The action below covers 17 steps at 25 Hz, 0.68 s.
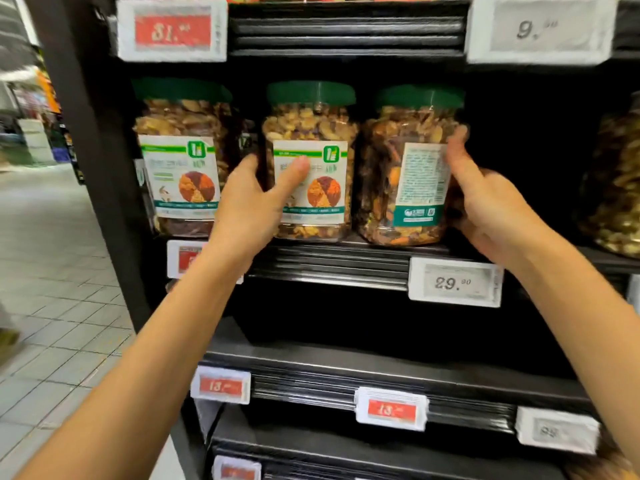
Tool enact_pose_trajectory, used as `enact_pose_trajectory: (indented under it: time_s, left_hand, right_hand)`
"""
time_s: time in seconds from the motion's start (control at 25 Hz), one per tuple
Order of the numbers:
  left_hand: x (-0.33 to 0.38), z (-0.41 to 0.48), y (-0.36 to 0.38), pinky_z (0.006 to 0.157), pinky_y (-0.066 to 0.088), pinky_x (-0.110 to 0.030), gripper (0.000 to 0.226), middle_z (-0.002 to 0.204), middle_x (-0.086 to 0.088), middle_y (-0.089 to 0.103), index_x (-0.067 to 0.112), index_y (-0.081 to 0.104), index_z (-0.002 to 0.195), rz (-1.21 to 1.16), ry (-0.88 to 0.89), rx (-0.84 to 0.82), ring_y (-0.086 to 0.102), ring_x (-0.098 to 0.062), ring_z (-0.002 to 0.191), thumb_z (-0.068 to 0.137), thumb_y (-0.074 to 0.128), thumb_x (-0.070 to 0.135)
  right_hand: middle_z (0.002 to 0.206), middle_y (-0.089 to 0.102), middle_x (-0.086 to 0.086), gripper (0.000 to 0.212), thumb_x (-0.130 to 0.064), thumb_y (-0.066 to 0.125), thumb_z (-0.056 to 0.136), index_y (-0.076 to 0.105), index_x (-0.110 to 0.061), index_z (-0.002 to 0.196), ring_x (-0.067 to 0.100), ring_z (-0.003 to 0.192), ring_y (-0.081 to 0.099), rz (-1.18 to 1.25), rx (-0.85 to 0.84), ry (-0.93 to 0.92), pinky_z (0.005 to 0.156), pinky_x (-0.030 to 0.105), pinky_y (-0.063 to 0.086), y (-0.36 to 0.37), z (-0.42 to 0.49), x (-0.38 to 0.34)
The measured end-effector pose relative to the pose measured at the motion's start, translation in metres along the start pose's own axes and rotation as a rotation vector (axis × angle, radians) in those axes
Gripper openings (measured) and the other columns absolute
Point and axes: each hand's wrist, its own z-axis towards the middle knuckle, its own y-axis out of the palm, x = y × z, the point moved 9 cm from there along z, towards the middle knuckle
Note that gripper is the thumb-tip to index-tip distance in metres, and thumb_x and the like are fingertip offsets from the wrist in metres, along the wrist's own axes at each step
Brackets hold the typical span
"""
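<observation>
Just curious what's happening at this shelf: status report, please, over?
Left hand grips middle jar, thumb across its label. Right hand holds right jar, back label facing out. Both jars on the shelf. Third jar close at left.

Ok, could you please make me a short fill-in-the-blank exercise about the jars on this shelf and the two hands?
1. The left jar, the middle jar and the right jar all have ___ lids.
2. The left hand holds the ___ jar, thumb on its label.
3. The right hand holds the ___ jar.
4. The white price tag below the right jar reads ___.
Missing words: green; middle; right; 29.90
</observation>
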Motion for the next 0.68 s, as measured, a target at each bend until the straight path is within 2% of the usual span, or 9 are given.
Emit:
enact_pose_trajectory:
  time_s: [0.08, 0.2, 0.28, 0.36, 0.44, 0.48, 0.56, 0.6, 0.68]
  left_hand:
    - [0.000, -0.012, -0.001, 0.102, 0.043, -0.032, 0.058, 0.133, 0.002, 0.055, 0.013, 0.040, 0.140, -0.030, 0.047, 0.078, 0.052, -0.012, 0.122, 0.092, 0.050, 0.045]
    - [0.002, -0.026, 0.000, 0.111, 0.034, -0.038, 0.050, 0.144, 0.003, 0.046, 0.016, 0.035, 0.144, -0.020, 0.089, 0.115, 0.040, -0.012, 0.133, 0.098, 0.041, 0.037]
    - [0.002, -0.036, -0.010, 0.115, 0.028, -0.034, 0.053, 0.149, 0.008, 0.037, 0.020, 0.029, 0.147, -0.002, 0.104, 0.158, 0.032, -0.007, 0.137, 0.098, 0.043, 0.036]
    - [0.002, -0.047, -0.021, 0.109, 0.032, -0.024, 0.053, 0.144, 0.010, 0.041, 0.020, 0.031, 0.145, 0.019, 0.145, 0.207, 0.038, -0.003, 0.131, 0.096, 0.047, 0.033]
    - [0.006, -0.054, -0.030, 0.097, 0.034, -0.009, 0.050, 0.131, 0.013, 0.043, 0.019, 0.038, 0.142, 0.098, 0.202, 0.265, 0.043, 0.001, 0.118, 0.095, 0.050, 0.030]
    - [0.008, -0.054, -0.031, 0.096, 0.033, -0.008, 0.047, 0.129, 0.013, 0.043, 0.018, 0.041, 0.140, 0.134, 0.222, 0.261, 0.042, 0.001, 0.118, 0.095, 0.050, 0.029]
    - [0.009, -0.050, -0.028, 0.105, 0.031, -0.016, 0.046, 0.138, 0.005, 0.042, 0.013, 0.043, 0.139, 0.248, 0.246, 0.227, 0.039, -0.006, 0.127, 0.096, 0.049, 0.025]
    - [0.010, -0.050, -0.026, 0.108, 0.026, -0.015, 0.047, 0.144, 0.000, 0.040, 0.010, 0.042, 0.140, 0.319, 0.259, 0.223, 0.036, -0.010, 0.132, 0.096, 0.049, 0.023]
    - [0.015, -0.058, -0.021, 0.104, 0.017, -0.003, 0.047, 0.147, -0.007, 0.039, 0.007, 0.042, 0.139, 0.385, 0.329, 0.231, 0.033, -0.014, 0.135, 0.095, 0.050, 0.021]
  right_hand:
    - [0.086, 0.065, -0.030, 0.029, -0.042, 0.039, 0.096, 0.049, -0.029, 0.120, -0.018, 0.076, 0.061, -0.033, -0.020, -0.032, 0.059, 0.002, 0.046, 0.009, -0.003, 0.004]
    - [0.101, 0.059, -0.024, 0.041, -0.036, 0.040, 0.097, 0.036, -0.024, 0.137, -0.017, 0.082, 0.059, -0.040, -0.044, -0.056, 0.069, 0.005, 0.046, 0.030, -0.005, 0.002]
    - [0.105, 0.059, -0.028, 0.048, -0.046, 0.039, 0.095, 0.034, -0.026, 0.139, -0.017, 0.088, 0.058, -0.024, -0.067, -0.068, 0.070, 0.005, 0.045, 0.041, -0.006, 0.000]
    - [0.094, 0.061, -0.039, 0.056, -0.059, 0.037, 0.088, 0.037, -0.029, 0.135, -0.025, 0.081, 0.056, -0.009, -0.088, -0.046, 0.060, -0.001, 0.043, 0.050, -0.008, 0.001]
    - [0.098, 0.057, -0.040, 0.069, -0.068, 0.037, 0.080, 0.034, -0.031, 0.138, -0.028, 0.081, 0.053, -0.032, -0.072, -0.064, 0.068, 0.004, 0.042, 0.054, -0.011, -0.001]
    - [0.102, 0.055, -0.038, 0.070, -0.068, 0.038, 0.081, 0.031, -0.031, 0.140, -0.029, 0.082, 0.052, -0.050, -0.061, -0.073, 0.072, 0.006, 0.039, 0.054, -0.011, -0.001]
    - [0.099, 0.052, -0.038, 0.064, -0.064, 0.036, 0.087, 0.031, -0.031, 0.141, -0.031, 0.078, 0.050, -0.051, -0.075, -0.069, 0.069, 0.002, 0.037, 0.057, -0.012, -0.003]
    - [0.096, 0.053, -0.039, 0.057, -0.061, 0.034, 0.089, 0.035, -0.032, 0.138, -0.031, 0.078, 0.051, -0.052, -0.083, -0.062, 0.069, 0.000, 0.038, 0.059, -0.014, -0.005]
    - [0.101, 0.055, -0.038, 0.041, -0.053, 0.030, 0.095, 0.045, -0.035, 0.128, -0.024, 0.089, 0.053, -0.149, -0.025, -0.076, 0.082, 0.007, 0.039, 0.055, -0.023, -0.011]
